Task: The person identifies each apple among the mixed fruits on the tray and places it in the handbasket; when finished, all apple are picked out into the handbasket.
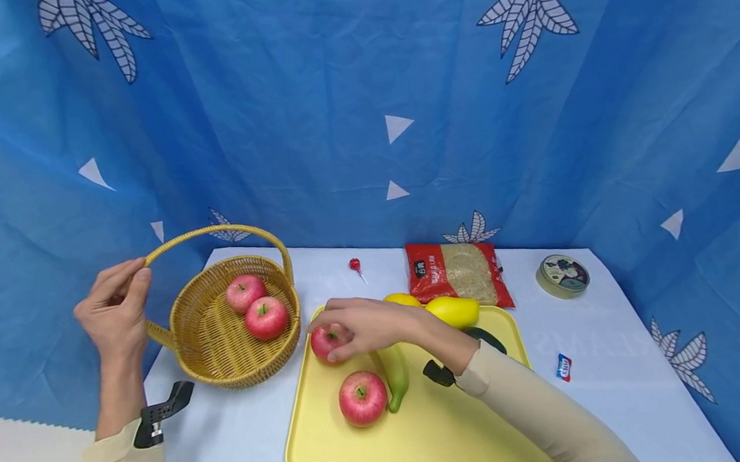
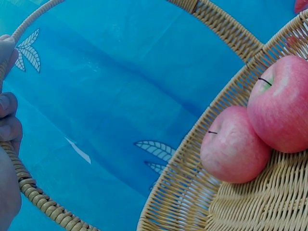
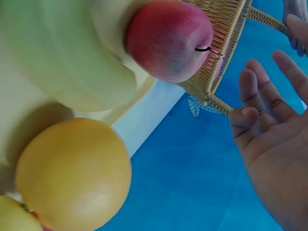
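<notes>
My left hand point(image 1: 118, 307) grips the handle point(image 1: 221, 230) of a round wicker basket point(image 1: 192, 359), at the handle's left side. Two red apples point(image 2: 235, 144) lie together inside the basket. Over the upper left corner of a yellow tray point(image 1: 317, 447), my right hand point(image 1: 374, 324) hovers above another apple point(image 1: 327, 343). The right wrist view shows its fingers point(image 3: 284, 108) spread and loosely bent, apart from that apple. A further apple point(image 1: 363, 399) sits lower on the tray, beside a green-yellow banana point(image 1: 398, 378) partly hidden by my right hand.
A round orange-yellow fruit point(image 3: 74, 173), a long yellow fruit point(image 1: 454, 312) and a dark green item point(image 1: 488, 339) lie at the tray's far side. Behind are a lollipop point(image 1: 356, 265) and a red grain bag point(image 1: 465, 271). A round tin point(image 1: 561, 278) and small packet point(image 1: 564, 367) lie right.
</notes>
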